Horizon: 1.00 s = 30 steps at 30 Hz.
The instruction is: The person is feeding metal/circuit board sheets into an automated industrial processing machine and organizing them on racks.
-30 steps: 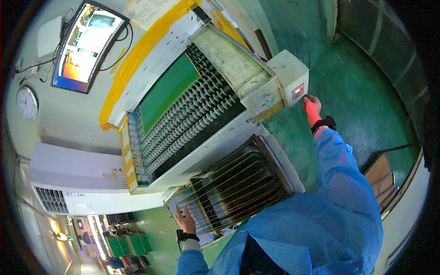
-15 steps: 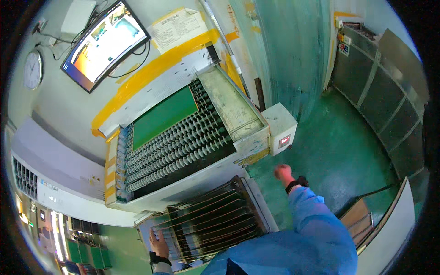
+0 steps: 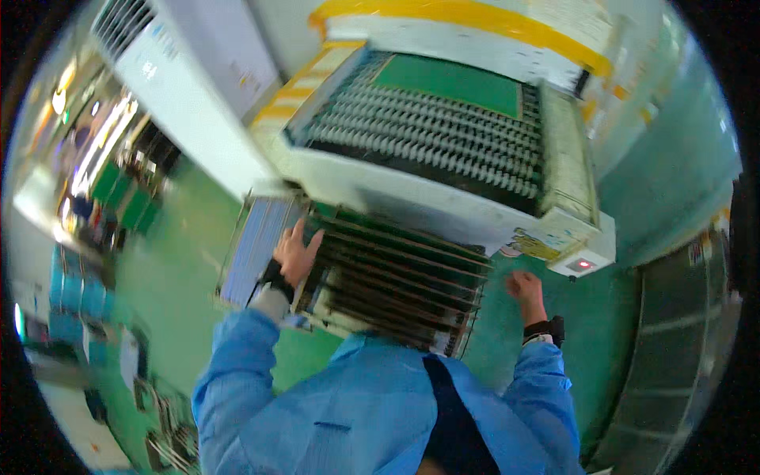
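Observation:
My left hand [image 3: 296, 257] has its fingers spread at the left part of a dark wire rack [image 3: 404, 277] with long parallel rods. It looks to rest on or just above the rack's frame; blur hides whether they touch. My right hand [image 3: 526, 291] hangs beyond the rack's right end, fingers curled in, with nothing visible in them. Behind the rack stands a white roller conveyor machine [image 3: 412, 186]. A flat green panel [image 3: 451, 83] lies on the far part of its rollers [image 3: 419, 131].
A pale control box [image 3: 590, 249] with a lit red switch sticks out at the machine's right corner. A tall white cabinet unit [image 3: 198, 95] stands to the left. Dark grey panels [image 3: 673, 340] line the right side. Metal frames [image 3: 170, 427] stand on the green floor at lower left.
My view has swung round to the left and down, bringing the rack to the middle. My left hand has come further over the rack's left part. My right hand stays curled.

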Each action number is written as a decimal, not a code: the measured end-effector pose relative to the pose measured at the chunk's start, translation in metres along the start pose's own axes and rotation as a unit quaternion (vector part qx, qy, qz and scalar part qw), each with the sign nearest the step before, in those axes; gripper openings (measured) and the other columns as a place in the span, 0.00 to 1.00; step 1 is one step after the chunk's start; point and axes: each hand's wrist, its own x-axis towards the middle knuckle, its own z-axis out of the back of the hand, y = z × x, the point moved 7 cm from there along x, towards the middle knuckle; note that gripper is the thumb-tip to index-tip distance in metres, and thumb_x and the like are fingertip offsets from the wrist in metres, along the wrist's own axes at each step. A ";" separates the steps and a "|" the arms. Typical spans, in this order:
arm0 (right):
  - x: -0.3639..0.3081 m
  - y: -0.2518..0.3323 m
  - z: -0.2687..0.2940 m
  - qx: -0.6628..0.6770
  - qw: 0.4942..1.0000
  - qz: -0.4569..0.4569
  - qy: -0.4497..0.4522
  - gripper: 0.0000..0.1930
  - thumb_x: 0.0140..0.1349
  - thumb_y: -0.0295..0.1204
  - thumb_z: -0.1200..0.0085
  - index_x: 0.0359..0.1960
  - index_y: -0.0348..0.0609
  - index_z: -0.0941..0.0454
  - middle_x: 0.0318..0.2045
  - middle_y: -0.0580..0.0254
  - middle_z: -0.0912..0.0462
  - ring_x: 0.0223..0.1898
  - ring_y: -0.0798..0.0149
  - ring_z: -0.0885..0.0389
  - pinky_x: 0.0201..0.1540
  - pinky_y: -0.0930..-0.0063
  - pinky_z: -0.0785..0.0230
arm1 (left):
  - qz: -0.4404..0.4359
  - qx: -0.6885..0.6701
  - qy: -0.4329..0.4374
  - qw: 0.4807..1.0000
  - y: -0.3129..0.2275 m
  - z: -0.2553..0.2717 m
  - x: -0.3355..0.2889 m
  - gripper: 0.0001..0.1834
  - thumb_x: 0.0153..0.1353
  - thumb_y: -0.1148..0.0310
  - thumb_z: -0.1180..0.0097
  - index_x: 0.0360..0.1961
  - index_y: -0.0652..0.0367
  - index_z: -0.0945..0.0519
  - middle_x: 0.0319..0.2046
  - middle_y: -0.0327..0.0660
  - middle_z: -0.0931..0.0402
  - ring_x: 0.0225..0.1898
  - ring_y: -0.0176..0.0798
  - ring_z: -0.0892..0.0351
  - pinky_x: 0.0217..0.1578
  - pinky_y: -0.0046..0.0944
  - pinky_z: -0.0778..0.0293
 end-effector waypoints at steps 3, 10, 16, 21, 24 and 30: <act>-0.015 0.062 -0.040 -0.064 0.996 0.055 -0.017 0.10 0.60 0.35 0.45 0.29 0.40 0.22 0.25 0.65 0.20 0.25 0.73 0.24 0.26 0.81 0.34 | 0.026 0.005 -0.041 0.999 0.018 0.005 -0.002 0.35 0.58 0.40 0.49 0.59 0.53 0.32 0.44 0.52 0.27 0.49 0.55 0.28 0.49 0.53 0.33; -0.023 0.140 -0.155 -0.217 0.946 0.227 0.085 0.13 0.61 0.37 0.44 0.37 0.38 0.20 0.30 0.65 0.21 0.32 0.73 0.26 0.36 0.77 0.34 | 0.011 -0.013 -0.073 0.997 0.032 0.014 -0.008 0.33 0.56 0.41 0.47 0.57 0.50 0.29 0.46 0.48 0.25 0.48 0.54 0.26 0.46 0.51 0.31; -0.033 0.155 -0.276 -0.279 0.902 0.285 0.163 0.15 0.57 0.35 0.40 0.41 0.37 0.22 0.32 0.64 0.20 0.35 0.72 0.25 0.42 0.77 0.32 | 0.020 -0.039 -0.064 0.997 0.036 0.009 -0.008 0.34 0.54 0.40 0.45 0.56 0.49 0.28 0.44 0.49 0.27 0.46 0.54 0.27 0.46 0.54 0.32; -0.043 0.152 -0.342 -0.363 0.863 0.275 0.217 0.19 0.55 0.40 0.38 0.38 0.34 0.21 0.32 0.60 0.20 0.36 0.70 0.25 0.43 0.72 0.32 | 0.015 -0.057 -0.078 0.995 0.042 0.003 -0.015 0.37 0.52 0.39 0.44 0.59 0.48 0.30 0.45 0.47 0.29 0.47 0.52 0.29 0.47 0.51 0.36; -0.021 0.137 -0.371 -0.403 0.830 0.292 0.253 0.20 0.55 0.42 0.39 0.34 0.33 0.20 0.26 0.61 0.21 0.31 0.69 0.26 0.37 0.70 0.32 | 0.022 -0.074 -0.102 0.992 0.048 0.005 -0.017 0.38 0.49 0.39 0.41 0.58 0.47 0.29 0.43 0.45 0.29 0.45 0.49 0.30 0.45 0.49 0.37; -0.019 0.132 -0.383 -0.473 0.807 0.262 0.236 0.24 0.53 0.48 0.40 0.32 0.33 0.19 0.25 0.49 0.19 0.30 0.55 0.20 0.37 0.65 0.30 | -0.010 -0.073 -0.070 0.995 0.047 0.006 -0.011 0.42 0.47 0.36 0.41 0.62 0.45 0.33 0.44 0.47 0.29 0.49 0.51 0.31 0.45 0.50 0.36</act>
